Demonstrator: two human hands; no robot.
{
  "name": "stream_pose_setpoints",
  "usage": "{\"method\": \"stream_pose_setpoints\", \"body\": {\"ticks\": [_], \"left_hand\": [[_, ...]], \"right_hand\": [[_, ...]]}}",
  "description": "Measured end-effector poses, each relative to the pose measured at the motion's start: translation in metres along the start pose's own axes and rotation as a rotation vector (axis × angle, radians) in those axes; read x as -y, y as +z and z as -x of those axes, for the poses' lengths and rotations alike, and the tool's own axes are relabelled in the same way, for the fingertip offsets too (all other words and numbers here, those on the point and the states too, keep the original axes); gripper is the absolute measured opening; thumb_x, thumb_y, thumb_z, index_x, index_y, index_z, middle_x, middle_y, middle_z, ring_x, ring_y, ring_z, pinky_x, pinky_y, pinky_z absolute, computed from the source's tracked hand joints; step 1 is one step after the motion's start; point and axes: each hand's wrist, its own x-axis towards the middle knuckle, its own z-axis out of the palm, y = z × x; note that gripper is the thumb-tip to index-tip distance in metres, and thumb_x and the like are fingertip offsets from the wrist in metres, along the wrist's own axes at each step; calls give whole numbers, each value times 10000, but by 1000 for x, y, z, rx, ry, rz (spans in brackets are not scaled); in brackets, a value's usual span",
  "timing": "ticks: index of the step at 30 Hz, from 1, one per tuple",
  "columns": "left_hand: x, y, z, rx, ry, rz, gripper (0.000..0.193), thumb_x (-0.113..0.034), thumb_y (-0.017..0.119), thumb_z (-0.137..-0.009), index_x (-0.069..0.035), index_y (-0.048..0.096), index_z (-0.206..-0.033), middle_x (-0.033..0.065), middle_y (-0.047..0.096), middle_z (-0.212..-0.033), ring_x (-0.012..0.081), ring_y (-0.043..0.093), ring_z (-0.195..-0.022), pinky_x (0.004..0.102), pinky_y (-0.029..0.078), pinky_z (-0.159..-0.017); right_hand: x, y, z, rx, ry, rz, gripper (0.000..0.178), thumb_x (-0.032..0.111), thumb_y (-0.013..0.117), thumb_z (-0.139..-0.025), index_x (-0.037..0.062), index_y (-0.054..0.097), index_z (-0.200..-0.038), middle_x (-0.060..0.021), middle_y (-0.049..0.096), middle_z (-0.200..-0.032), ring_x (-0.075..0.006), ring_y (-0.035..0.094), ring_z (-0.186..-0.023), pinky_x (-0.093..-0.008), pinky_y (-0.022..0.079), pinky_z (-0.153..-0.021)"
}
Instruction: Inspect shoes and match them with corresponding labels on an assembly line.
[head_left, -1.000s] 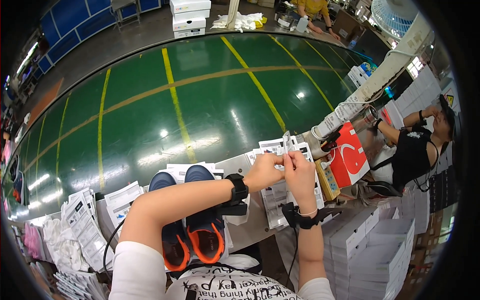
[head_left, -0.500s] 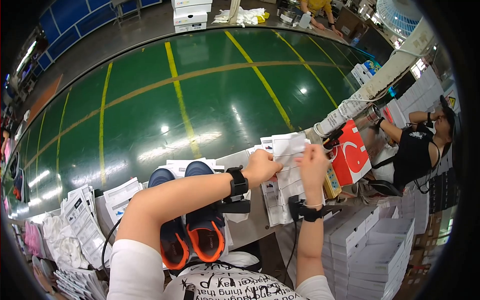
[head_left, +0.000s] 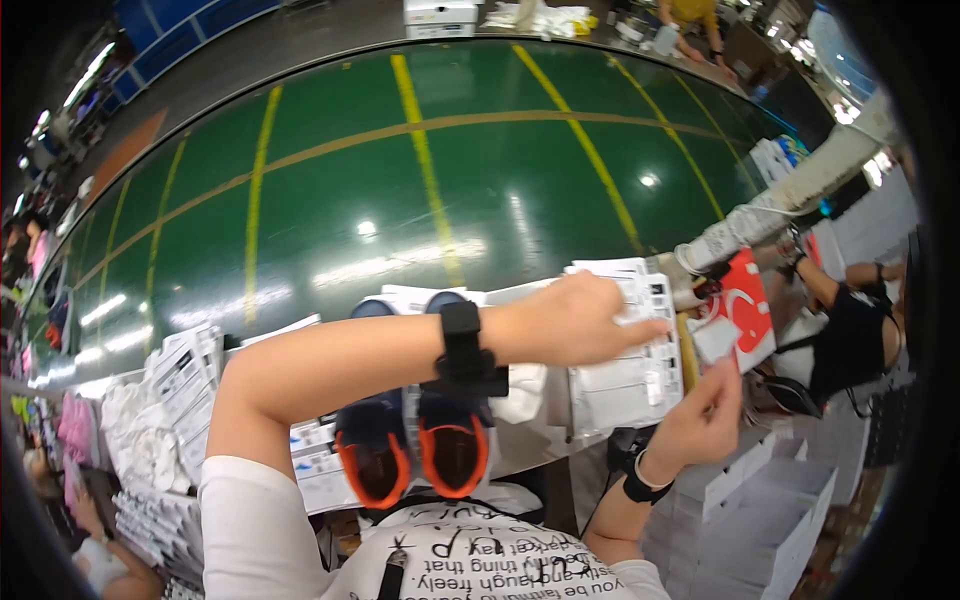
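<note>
While the green table (head_left: 330,200) spreads ahead, the left forearm (head_left: 330,357) crosses navy shoes (head_left: 455,412), the left hand (head_left: 570,318) over printed sheets (head_left: 625,395), one finger extended rightward, grip hidden; the right hand (head_left: 702,415) tilts upward, fingertips at a white slip (head_left: 715,340), pinched or not I cannot tell.

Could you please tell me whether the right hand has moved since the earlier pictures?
Yes. Judged against the red-and-white package, the right hand has moved toward the person's body and slightly rightward.
</note>
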Motion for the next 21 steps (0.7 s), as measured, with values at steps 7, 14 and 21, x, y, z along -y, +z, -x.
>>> {"method": "stream_pose_setpoints", "body": {"ticks": [7, 14, 21], "left_hand": [[-9, -6, 132, -467, 219, 38, 513, -391, 557, -944, 14, 545, -630, 170, 519, -510, 353, 572, -512, 392, 431, -484], [12, 51, 212, -757, 231, 89, 676, -446, 385, -1011, -8, 402, -496, 138, 376, -429, 330, 359, -393, 404, 293, -413], [61, 62, 253, -882, 0, -332, 698, -281, 757, -680, -48, 504, -1287, 179, 539, -1102, 336, 545, -991, 389, 473, -791]], "right_hand": [[75, 15, 21, 427, -342, -776, 607, 363, 574, -935, -77, 451, -1334, -229, 531, -1332, -387, 575, -1167, -446, 472, -939], [65, 11, 40, 1315, 547, -1071, 475, 222, 706, -844, -77, 591, -1195, -242, 553, -1284, -291, 569, -1138, -380, 415, -1020], [65, 20, 60, 1103, -6, -866, 618, 262, 769, -800, -89, 538, -1252, -268, 518, -1316, -331, 498, -1223, -424, 356, -1066]]}}
